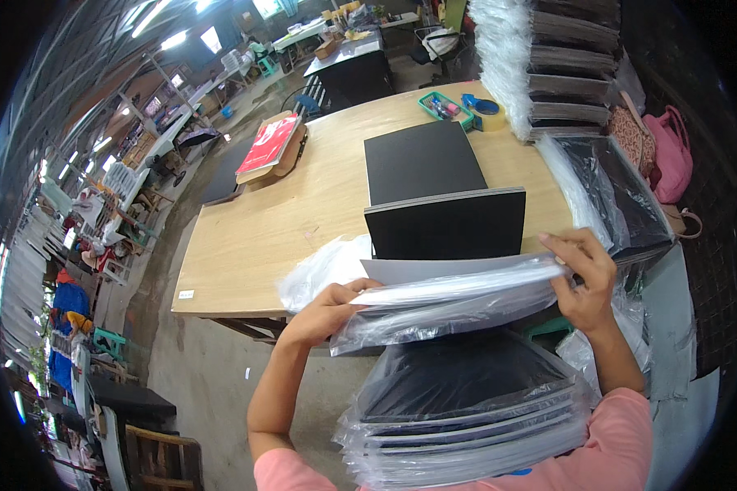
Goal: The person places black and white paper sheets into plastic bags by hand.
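Bagged sheet: a flat dark board in a clear plastic sleeve (458, 299), held up level between both hands, above the lap pile and just short of the counter's near edge.
Long axis: runs side to side, from one hand across to the other; the broad face looks upward, tipped slightly so the right end sits higher.
Open end: looks to be at the right, where the film bunches under the fingers; hard to be certain.
Left hand (327, 311): fingers closed over the sleeve's left edge, thumb on top.
Right hand (585, 274): fingers curled down, pinching the film and board at the right corner.
Done so far, by my reading: a pile of bagged boards (467, 417) lies below the hands, several already sleeved.
Left to do: two bare black boards (434, 192) lie on the counter (254, 245) beyond the fingers; a tall stack of boards (569, 65) stands far right.
Loose sleeve: crumpled clear bag (323, 270) just beyond the left fingers.
Further out: green tray (444, 106), tape roll (490, 117), red booklet (269, 143), pink bag (671, 151).
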Available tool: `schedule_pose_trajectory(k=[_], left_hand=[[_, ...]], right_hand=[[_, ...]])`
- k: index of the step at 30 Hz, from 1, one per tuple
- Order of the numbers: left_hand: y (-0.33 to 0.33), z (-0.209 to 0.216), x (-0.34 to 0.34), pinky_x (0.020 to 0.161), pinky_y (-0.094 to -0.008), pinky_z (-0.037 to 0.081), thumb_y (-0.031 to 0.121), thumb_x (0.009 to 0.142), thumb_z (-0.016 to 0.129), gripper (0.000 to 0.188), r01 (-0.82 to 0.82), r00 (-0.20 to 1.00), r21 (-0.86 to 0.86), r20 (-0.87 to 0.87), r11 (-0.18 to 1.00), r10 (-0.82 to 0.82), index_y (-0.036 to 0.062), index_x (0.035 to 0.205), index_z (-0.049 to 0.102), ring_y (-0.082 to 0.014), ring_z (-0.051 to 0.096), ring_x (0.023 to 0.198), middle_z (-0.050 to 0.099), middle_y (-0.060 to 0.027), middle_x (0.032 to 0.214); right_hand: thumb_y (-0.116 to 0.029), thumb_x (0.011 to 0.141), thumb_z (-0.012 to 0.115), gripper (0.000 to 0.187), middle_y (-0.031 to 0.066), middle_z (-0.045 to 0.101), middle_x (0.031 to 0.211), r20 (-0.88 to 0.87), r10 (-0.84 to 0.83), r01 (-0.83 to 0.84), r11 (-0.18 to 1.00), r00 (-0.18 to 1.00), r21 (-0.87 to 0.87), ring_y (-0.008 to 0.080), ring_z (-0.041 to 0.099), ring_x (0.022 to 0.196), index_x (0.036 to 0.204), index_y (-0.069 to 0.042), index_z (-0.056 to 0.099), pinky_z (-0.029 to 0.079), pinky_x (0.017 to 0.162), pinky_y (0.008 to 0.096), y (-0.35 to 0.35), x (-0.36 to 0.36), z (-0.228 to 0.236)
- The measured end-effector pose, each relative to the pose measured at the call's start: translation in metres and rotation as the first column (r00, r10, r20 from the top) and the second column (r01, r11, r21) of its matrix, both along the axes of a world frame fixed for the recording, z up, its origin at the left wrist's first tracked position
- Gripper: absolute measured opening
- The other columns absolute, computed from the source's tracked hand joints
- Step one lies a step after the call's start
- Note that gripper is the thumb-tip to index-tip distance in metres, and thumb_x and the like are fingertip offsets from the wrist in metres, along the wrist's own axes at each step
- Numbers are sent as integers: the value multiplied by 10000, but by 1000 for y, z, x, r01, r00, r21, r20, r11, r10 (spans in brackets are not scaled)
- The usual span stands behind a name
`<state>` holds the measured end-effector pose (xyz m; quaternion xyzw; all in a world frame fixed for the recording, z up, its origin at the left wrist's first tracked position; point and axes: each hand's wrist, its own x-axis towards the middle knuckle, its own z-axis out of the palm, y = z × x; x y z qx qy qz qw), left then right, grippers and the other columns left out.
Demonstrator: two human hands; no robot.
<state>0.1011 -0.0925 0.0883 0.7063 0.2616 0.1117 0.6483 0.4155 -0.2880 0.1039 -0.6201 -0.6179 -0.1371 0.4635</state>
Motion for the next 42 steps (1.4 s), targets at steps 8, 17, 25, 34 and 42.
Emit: schedule_pose_trajectory(k=[8,17,25,34,42], left_hand=[[3,-10,8,928,-262,382,120,826,603,259,81,995,-277,82,958,-61,-50,1015,657,-191,547,1048,561,-84,1241],[18,-184,-44,417,-223,413,182,889,578,184,-39,972,-879,76,474,222,40,1003,608,-96,528,503,609,-35,777],[-20,-274,-36,647,-291,531,306,886,621,334,-216,973,-835,-144,506,178,-1,1018,617,-127,601,721,632,-38,844],[-20,-245,-78,849,-345,430,108,784,659,313,-739,416,673,427,25,803,2,1035,504,-226,528,969,505,-179,1138],[79,-164,-121,665,-315,500,-62,788,553,168,-648,655,700,311,300,688,-7,944,581,-234,646,751,643,-136,881]], right_hand=[[-81,761,649,149,95,631,652,-802,27,-549,743,596,-382,135,570,563,862,16,702,418,546,250,-13,20,-11],[-147,740,702,201,65,612,903,-979,75,-673,716,-192,187,145,553,871,846,23,685,416,796,268,-28,40,-177],[-126,753,672,172,35,595,659,-895,-264,-651,617,358,-442,106,555,608,749,46,670,429,569,255,-28,36,-265],[-343,641,789,389,109,629,664,-53,-279,145,642,959,-753,250,616,626,806,-5,690,491,566,345,-12,23,-307],[-469,707,723,481,136,631,675,-108,558,-266,209,823,-941,326,632,682,875,-33,608,485,623,413,59,3,-81]])
